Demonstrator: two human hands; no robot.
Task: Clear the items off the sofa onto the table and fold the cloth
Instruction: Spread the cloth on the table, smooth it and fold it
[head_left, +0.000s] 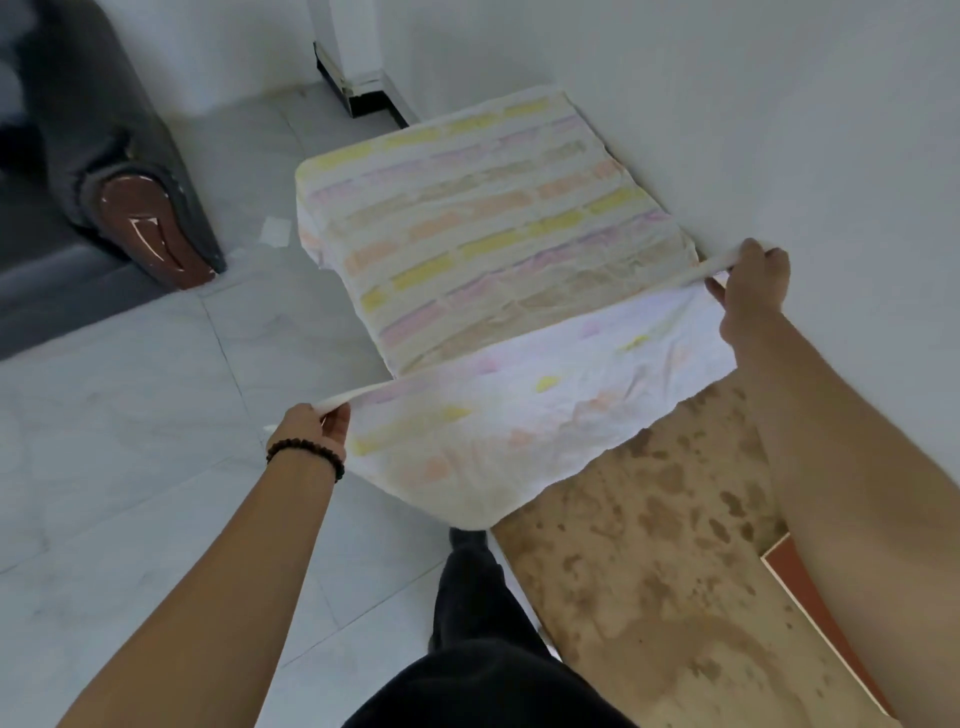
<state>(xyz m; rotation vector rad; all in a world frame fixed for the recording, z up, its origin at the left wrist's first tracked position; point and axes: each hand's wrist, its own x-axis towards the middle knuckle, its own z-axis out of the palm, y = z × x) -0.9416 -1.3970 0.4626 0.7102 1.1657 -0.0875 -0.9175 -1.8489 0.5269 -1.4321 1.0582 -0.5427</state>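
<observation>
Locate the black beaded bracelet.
In the head view, left of centre, the black beaded bracelet circles the wrist behind the left hand, which pinches the pastel striped cloth.

No text, label, brand, number or sign can be read anywhere; the cloth (498, 249) bears only pastel blocks.

Soft, even, dim daylight, no hard shadows; wide-angle bending at edges, slightly smeared detail throughout.
</observation>
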